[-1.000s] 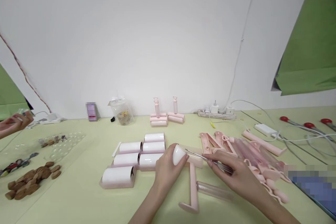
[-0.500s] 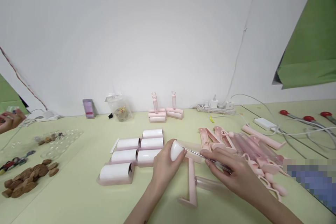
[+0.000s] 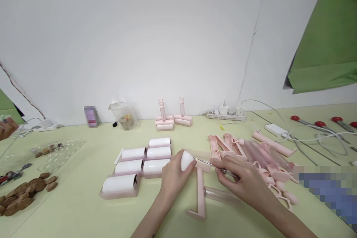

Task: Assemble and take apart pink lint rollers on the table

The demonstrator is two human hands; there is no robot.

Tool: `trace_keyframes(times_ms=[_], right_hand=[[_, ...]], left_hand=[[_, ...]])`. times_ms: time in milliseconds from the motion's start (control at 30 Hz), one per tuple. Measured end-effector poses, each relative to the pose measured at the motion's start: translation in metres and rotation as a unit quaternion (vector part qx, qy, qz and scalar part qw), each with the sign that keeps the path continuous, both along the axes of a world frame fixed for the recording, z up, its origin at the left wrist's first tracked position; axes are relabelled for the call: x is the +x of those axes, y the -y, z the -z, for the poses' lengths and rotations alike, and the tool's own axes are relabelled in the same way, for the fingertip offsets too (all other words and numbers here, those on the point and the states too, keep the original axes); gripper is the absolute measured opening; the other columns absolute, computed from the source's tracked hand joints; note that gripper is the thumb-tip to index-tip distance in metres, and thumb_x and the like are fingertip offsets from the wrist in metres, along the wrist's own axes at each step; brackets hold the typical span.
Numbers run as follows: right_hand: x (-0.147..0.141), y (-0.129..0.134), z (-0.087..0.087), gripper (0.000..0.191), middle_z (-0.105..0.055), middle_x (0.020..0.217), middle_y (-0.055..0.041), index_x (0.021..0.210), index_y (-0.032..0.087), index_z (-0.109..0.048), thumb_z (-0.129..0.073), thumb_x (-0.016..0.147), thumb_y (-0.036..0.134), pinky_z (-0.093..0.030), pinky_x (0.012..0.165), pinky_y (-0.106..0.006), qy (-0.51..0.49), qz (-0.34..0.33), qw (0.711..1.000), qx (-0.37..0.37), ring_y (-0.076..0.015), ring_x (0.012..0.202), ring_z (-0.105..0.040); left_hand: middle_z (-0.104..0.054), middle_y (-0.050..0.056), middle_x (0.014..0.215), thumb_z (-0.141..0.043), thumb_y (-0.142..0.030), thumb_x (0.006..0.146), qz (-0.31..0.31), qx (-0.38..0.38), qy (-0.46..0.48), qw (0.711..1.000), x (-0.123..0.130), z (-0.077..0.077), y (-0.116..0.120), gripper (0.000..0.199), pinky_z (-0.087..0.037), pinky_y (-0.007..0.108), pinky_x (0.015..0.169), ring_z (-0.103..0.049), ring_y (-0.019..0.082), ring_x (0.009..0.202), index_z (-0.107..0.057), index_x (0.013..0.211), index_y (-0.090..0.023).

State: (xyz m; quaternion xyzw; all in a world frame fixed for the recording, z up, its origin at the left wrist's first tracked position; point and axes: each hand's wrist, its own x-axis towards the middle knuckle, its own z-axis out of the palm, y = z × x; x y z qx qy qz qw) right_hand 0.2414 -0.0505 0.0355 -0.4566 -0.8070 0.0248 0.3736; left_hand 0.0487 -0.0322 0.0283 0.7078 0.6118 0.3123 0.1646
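Along the near edge of a pale green worktop [image 3: 83, 215], our two forearms reach in, and between them lies a pink bracket [image 3: 200, 197] with a clear tube [image 3: 220, 194] meeting its side. At the near right corner is a blue object [image 3: 329, 197], too blurred to name; toward the left edge, brown pieces [image 3: 30, 189] are heaped

Just beyond the bracket, above the middle of the worktop, our left hand [image 3: 175, 173] has its fingers closed around a tilted white roll [image 3: 186, 160]. The fingers of our right hand [image 3: 240, 178] grip a thin metal tool [image 3: 204, 162], its tip pointing at the roll's edge; we cannot tell whether it touches

Left of our hands, six more rolls [image 3: 119, 184] lie on their sides, close together. To the right, pink plastic parts [image 3: 267, 163] spread toward the right edge

At the left edge we see a co-worker's hand [image 3: 8, 128], partly out of view. Near the far right corner lie red-ended tools [image 3: 320, 124] and white cables. Along the far edge, from left to right, stand a blurred purple item [image 3: 91, 116], a clear bag [image 3: 125, 117], pink rollers with upright handles [image 3: 164, 122] and a power strip [image 3: 225, 116]
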Motion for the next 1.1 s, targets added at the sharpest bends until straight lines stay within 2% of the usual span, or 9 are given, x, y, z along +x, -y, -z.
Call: trace_keyframes(times_ms=[233,400,533,633,1000,1100], right_hand=[[-0.0006,-0.0018,0.0012,0.022,-0.058,0.064,-0.0019,0.087,0.021,-0.063,-0.043,0.079,0.023,-0.040,0.048,-0.024,0.002,0.021,1.000,-0.011,-0.0133,0.053,-0.052],[0.0039,-0.0043,-0.0003,0.020,-0.063,0.074,-0.0029,0.087,0.023,-0.063,-0.045,0.079,0.026,-0.044,0.054,-0.026,-0.018,0.048,0.998,-0.039,-0.0158,0.064,-0.057],[0.0019,0.0014,-0.0066,0.019,-0.062,0.068,-0.0021,0.086,0.023,-0.063,-0.046,0.078,0.027,-0.039,0.043,-0.023,-0.047,0.013,0.998,-0.028,-0.0128,0.053,-0.052],[-0.0011,0.0041,-0.0077,0.022,-0.057,0.060,-0.0007,0.088,0.024,-0.063,-0.044,0.078,0.024,-0.037,0.041,-0.023,-0.033,-0.008,0.999,-0.020,-0.0116,0.047,-0.048],[-0.0017,0.0032,-0.0055,0.022,-0.056,0.060,-0.0009,0.088,0.022,-0.063,-0.044,0.078,0.022,-0.038,0.042,-0.022,-0.021,-0.009,1.000,-0.011,-0.0115,0.047,-0.048],[-0.0033,0.0038,-0.0055,0.022,-0.060,0.064,-0.0016,0.087,0.022,-0.064,-0.043,0.077,0.021,-0.042,0.045,-0.023,-0.019,-0.007,1.000,0.001,-0.0126,0.051,-0.053]], left_hand=[[-0.064,0.000,0.099,-0.042,-0.046,0.079,0.011,0.003,-0.002,1.000,0.0012,-0.0010,0.0017,0.034,-0.040,0.027,0.068,-0.059,0.023,0.089,-0.051,0.105,-0.027],[-0.064,0.000,0.099,-0.044,-0.047,0.078,0.020,0.007,0.010,1.000,0.0036,-0.0030,0.0059,0.035,-0.040,0.027,0.066,-0.059,0.022,0.087,-0.051,0.106,-0.027],[-0.063,0.000,0.100,-0.043,-0.045,0.078,0.010,0.000,0.021,1.000,0.0017,-0.0028,0.0044,0.033,-0.040,0.027,0.068,-0.058,0.023,0.089,-0.051,0.105,-0.027],[-0.063,0.000,0.099,-0.042,-0.045,0.079,0.010,0.002,0.026,1.000,0.0004,-0.0029,0.0037,0.033,-0.040,0.027,0.068,-0.058,0.022,0.089,-0.051,0.105,-0.027],[-0.063,-0.001,0.098,-0.042,-0.045,0.079,0.006,-0.001,0.014,1.000,0.0004,-0.0038,0.0048,0.033,-0.040,0.027,0.067,-0.059,0.022,0.088,-0.050,0.106,-0.028],[-0.063,0.001,0.100,-0.042,-0.045,0.079,0.008,-0.004,0.016,1.000,0.0005,-0.0017,0.0042,0.035,-0.041,0.028,0.068,-0.059,0.023,0.089,-0.050,0.107,-0.027]])
